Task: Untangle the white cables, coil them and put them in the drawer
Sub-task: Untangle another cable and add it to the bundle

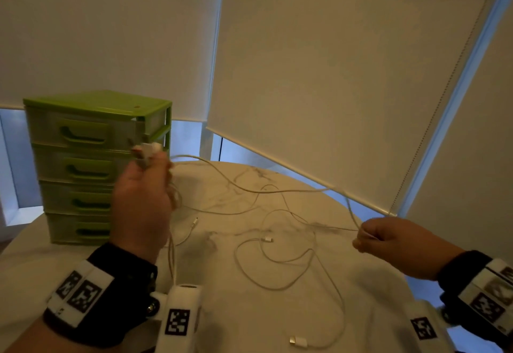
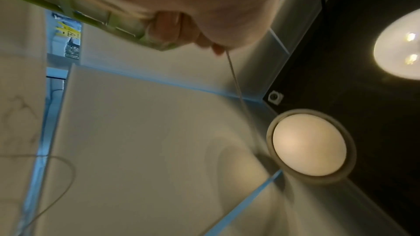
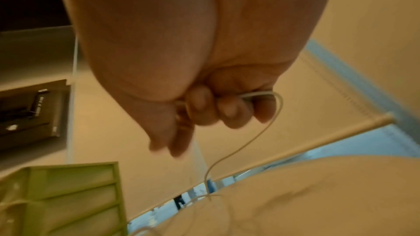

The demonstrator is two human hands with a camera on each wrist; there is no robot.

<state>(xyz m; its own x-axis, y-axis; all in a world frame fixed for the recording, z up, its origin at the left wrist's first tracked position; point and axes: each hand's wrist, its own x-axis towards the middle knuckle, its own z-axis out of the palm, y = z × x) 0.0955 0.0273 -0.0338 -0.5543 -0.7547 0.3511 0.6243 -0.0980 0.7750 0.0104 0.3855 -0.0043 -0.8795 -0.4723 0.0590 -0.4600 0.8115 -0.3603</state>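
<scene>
Above the surface (image 1: pixel 361 283) thin white cables (image 1: pixel 277 252) sprawl tangled, one strand stretched between left hand (image 1: pixel 141 202) and right hand (image 1: pixel 394 244), both grips curled tight on it.

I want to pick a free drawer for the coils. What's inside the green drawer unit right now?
The green drawer unit has four drawers, all shut. Their fronts are cloudy, so nothing inside can be made out. The left hand, gripping cable, covers part of the lower fronts.
</scene>
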